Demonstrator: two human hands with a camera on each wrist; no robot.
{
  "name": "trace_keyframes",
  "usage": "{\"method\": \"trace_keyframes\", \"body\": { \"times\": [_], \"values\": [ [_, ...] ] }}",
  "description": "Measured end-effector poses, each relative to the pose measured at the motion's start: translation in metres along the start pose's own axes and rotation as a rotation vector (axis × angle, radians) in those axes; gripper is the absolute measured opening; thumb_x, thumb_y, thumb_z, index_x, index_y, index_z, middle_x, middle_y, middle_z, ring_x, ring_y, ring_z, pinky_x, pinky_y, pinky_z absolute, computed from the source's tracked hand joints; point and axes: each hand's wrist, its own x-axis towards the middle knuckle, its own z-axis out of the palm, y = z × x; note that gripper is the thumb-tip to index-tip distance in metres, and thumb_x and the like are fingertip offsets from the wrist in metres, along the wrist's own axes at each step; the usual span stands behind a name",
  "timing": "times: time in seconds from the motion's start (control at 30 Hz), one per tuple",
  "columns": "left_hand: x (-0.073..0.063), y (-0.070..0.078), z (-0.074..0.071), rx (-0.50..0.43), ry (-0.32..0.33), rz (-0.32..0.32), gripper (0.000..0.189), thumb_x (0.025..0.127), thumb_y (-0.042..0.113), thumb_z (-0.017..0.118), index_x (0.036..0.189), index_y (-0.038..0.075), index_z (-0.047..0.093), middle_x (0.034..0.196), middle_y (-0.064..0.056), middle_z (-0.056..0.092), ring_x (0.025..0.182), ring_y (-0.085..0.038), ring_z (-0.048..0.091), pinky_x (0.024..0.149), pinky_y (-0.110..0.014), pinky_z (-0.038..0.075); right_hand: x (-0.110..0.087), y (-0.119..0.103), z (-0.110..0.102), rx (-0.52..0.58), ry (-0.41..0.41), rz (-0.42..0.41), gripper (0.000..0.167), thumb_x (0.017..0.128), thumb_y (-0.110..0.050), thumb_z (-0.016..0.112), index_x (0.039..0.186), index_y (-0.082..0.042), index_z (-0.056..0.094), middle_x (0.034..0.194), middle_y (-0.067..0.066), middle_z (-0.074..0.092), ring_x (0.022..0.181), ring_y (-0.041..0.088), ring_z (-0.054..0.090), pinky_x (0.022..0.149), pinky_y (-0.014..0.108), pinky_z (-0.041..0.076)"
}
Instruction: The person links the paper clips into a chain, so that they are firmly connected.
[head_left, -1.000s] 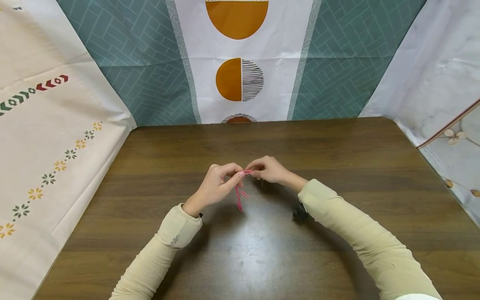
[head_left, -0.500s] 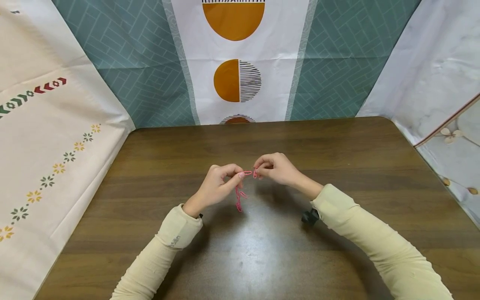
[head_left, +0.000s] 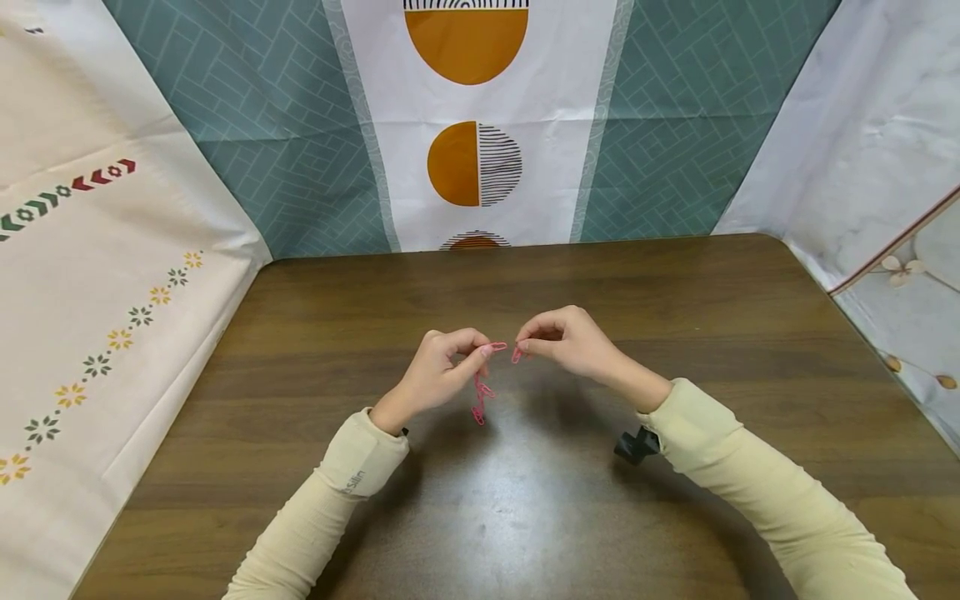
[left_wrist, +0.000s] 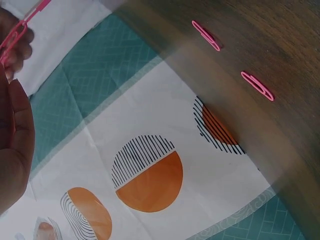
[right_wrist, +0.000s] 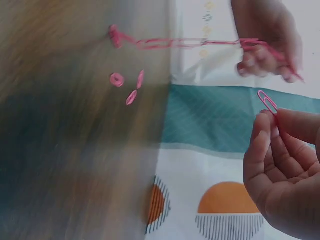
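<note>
My left hand (head_left: 442, 371) pinches a pink paper clip (head_left: 498, 346) between thumb and fingers, its free end pointing at the other hand. From this hand hangs a chain of linked pink paper clips (right_wrist: 210, 42), strung out toward the tabletop in the right wrist view. Across a small gap, my right hand (head_left: 573, 342) pinches a single pink paper clip (right_wrist: 266, 100) by one end, thumb against fingertips. Two more pink clips, an upper clip (left_wrist: 206, 36) and a lower clip (left_wrist: 257, 86), show against the wood in the left wrist view.
The brown wooden table (head_left: 300, 333) spans the space under both hands. Small pink pieces (right_wrist: 131, 97) show against it in the right wrist view. Behind hangs a teal and white patterned cloth (head_left: 300, 150). A black wrist device (head_left: 636, 446) sits under the right cuff.
My right hand has drawn away to the right from my left hand, and a gap now separates them. A clip in its fingers has come into sight. The left hand stays nearly still.
</note>
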Motion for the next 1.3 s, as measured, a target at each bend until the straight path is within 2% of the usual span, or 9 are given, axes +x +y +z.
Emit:
{"method": "trace_keyframes", "body": {
  "times": [0.2,0.37,0.5,0.6,0.67,0.93,1.1,1.3],
  "values": [
    [0.002,0.0,0.005,0.048,0.006,0.026,0.01,0.082,-0.009,0.057,0.076,-0.002,0.06,0.055,-0.009,0.058,0.049,-0.016,0.055,0.046,-0.021,0.036,-0.006,-0.008,0.0,0.184,0.019,0.097,0.016,0.082,-0.003,0.065,0.091,0.01,0.065,0.077,0.015,0.066,0.065,0.014,0.06,0.063,0.029,0.052],
    [0.002,0.001,0.007,0.063,0.007,0.04,0.009,0.082,-0.007,0.058,0.077,-0.001,0.061,0.056,-0.006,0.057,0.049,-0.014,0.055,0.047,-0.02,0.038,-0.009,-0.011,0.001,0.24,0.014,0.106,0.015,0.081,0.0,0.064,0.09,0.012,0.064,0.076,0.022,0.063,0.06,0.016,0.058,0.06,0.031,0.051],
    [0.002,0.0,0.008,0.08,0.005,0.079,0.01,0.083,-0.005,0.058,0.077,0.001,0.061,0.058,-0.002,0.058,0.05,-0.008,0.054,0.049,-0.02,0.044,-0.01,-0.012,0.003,0.251,0.01,0.095,0.011,0.081,0.001,0.064,0.088,0.01,0.064,0.073,0.017,0.064,0.059,0.019,0.057,0.059,0.031,0.05],
    [0.002,0.0,0.009,0.085,0.004,0.117,0.01,0.084,-0.005,0.057,0.077,0.001,0.061,0.057,-0.002,0.058,0.05,-0.006,0.053,0.05,-0.021,0.046,-0.011,-0.014,0.003,0.257,0.009,0.09,0.011,0.081,0.002,0.063,0.087,0.011,0.064,0.07,0.01,0.065,0.059,0.019,0.057,0.058,0.032,0.05],
    [0.003,0.001,0.009,0.085,0.002,0.132,0.01,0.084,-0.005,0.056,0.077,0.001,0.061,0.057,-0.002,0.057,0.049,-0.006,0.052,0.05,-0.02,0.046,-0.011,-0.015,0.004,0.262,0.009,0.09,0.01,0.081,0.003,0.063,0.087,0.011,0.064,0.071,0.01,0.065,0.058,0.018,0.057,0.057,0.032,0.05],
    [0.003,0.001,0.008,0.114,-0.009,0.15,0.009,0.084,-0.004,0.057,0.077,0.002,0.061,0.057,-0.001,0.056,0.049,-0.006,0.05,0.052,-0.018,0.045,-0.01,-0.016,0.005,0.252,0.013,0.101,0.009,0.082,0.003,0.062,0.086,0.011,0.064,0.068,0.006,0.064,0.058,0.022,0.057,0.055,0.029,0.049],
    [0.002,0.002,0.008,0.132,-0.034,0.156,0.008,0.083,-0.003,0.058,0.077,0.002,0.061,0.058,0.001,0.053,0.048,-0.007,0.048,0.052,-0.018,0.045,-0.01,-0.016,0.005,0.252,0.019,0.116,0.009,0.083,0.003,0.061,0.086,0.011,0.063,0.068,0.007,0.063,0.058,0.018,0.056,0.055,0.026,0.048],
    [-0.001,0.003,0.007,0.135,-0.052,0.162,0.008,0.083,-0.004,0.058,0.078,0.001,0.062,0.058,0.001,0.052,0.05,-0.005,0.048,0.054,-0.017,0.045,-0.009,-0.014,0.002,0.237,0.065,0.142,0.01,0.083,0.002,0.061,0.086,0.012,0.061,0.065,0.005,0.06,0.058,0.015,0.056,0.055,0.025,0.048]
  ]
}}
